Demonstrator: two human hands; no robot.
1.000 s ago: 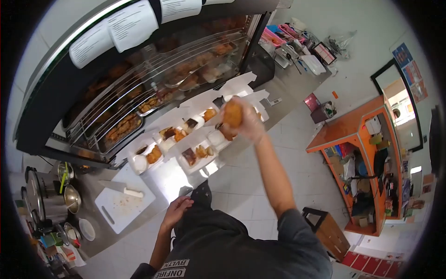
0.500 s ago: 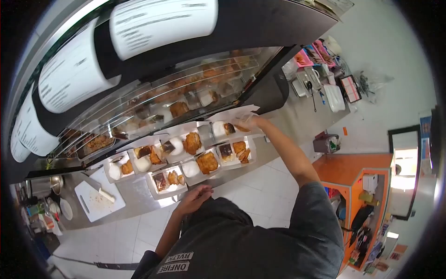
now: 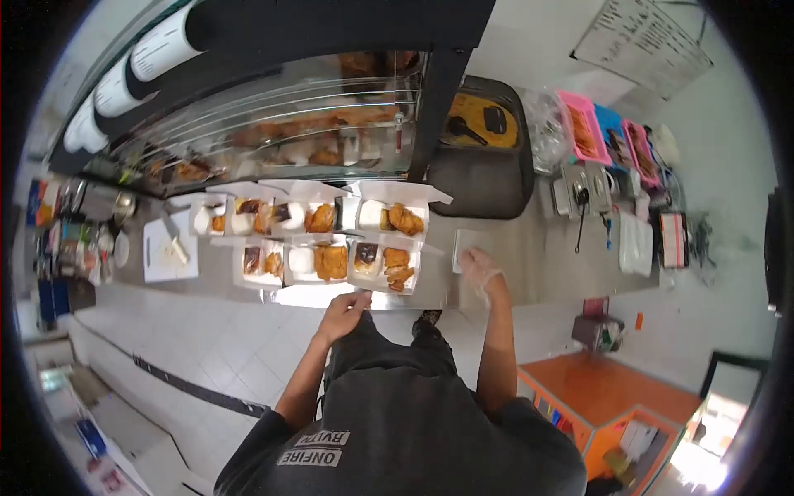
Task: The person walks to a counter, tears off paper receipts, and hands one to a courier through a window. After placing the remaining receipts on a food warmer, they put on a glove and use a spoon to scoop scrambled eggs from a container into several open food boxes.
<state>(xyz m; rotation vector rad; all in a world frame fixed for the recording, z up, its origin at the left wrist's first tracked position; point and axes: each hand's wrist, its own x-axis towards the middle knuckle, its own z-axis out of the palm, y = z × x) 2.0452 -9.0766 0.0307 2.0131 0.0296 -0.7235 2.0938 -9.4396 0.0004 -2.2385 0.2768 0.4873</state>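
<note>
My left hand [image 3: 343,317], bare, is at the counter's front edge, just below the front row of white food boxes; its fingers are loosely bent and slightly apart, with nothing visible in them. In a clear plastic glove, my right hand [image 3: 481,271] is over the counter right of the boxes, at a small pale rectangular item [image 3: 471,240]; blur hides how its fingers are set. The back right box holds white rice [image 3: 372,215] and a fried piece [image 3: 405,219]. A front box holds sliced fried pieces [image 3: 398,269] beside dark-topped food [image 3: 365,258].
A glass display case [image 3: 273,124] stands behind the boxes. On the left lies a white cutting board [image 3: 170,256] with a knife. To the right are a black pan [image 3: 480,182], metal containers [image 3: 585,188], pink trays [image 3: 583,124] and a white container [image 3: 636,244].
The view has turned and shifted right. My right hand has left the back right box and moved to the pale item. A fried piece lies in that box. My left hand remains near the front edge.
</note>
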